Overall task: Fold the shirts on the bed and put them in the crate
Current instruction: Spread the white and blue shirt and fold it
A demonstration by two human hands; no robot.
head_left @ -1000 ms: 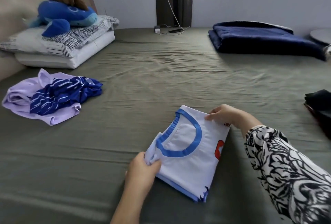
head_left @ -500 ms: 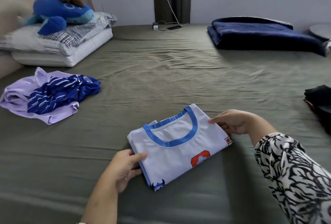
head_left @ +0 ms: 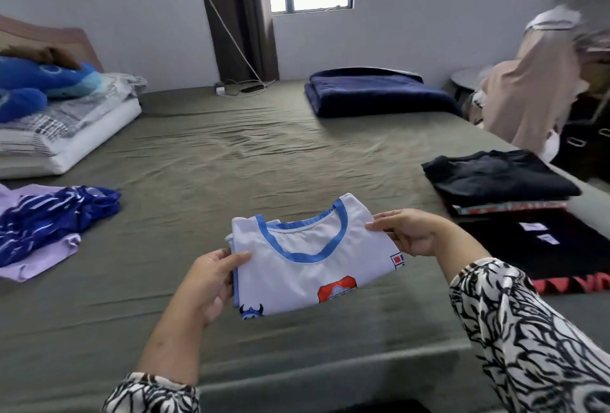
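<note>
Olive-green bedsheet [head_left: 264, 155] covers a wide bed under a small window; grey walls, dark curtain. Far end: folded navy blanket [head_left: 379, 92]. Left: striped pillows with a blue plush toy [head_left: 39, 79] on top.

Folded white shirt with blue neck trim and an orange chest badge [head_left: 310, 260] is held just above the near part of the sheet, collar away from the person, roughly level. Held flat by its two short sides, likely so the folds do not slip open during a carry.

Left hand [head_left: 211, 277]: thumb lies on top of the shirt's left edge, fingers curled underneath. A firm pinch, hand narrow.

Right hand [head_left: 409, 234]: grips the right edge near the collar, thumb on top, fingers below. Also closed on the cloth. Patterned black-and-white sleeves on both arms.

Right side of bed: stack of folded dark garments, black on top [head_left: 498, 178], resting near a flat black cloth with red edging [head_left: 554, 257]. No crate is plainly visible from where the camera looks; cannot say where it stands.

Left side: crumpled blue-and-white striped shirt [head_left: 56, 217] lying on a lilac shirt [head_left: 36, 260], both unfolded, well apart from the hands. Judged as waiting their turn.

Judgement: this shirt's folding looks finished; the placing step comes next.
</note>
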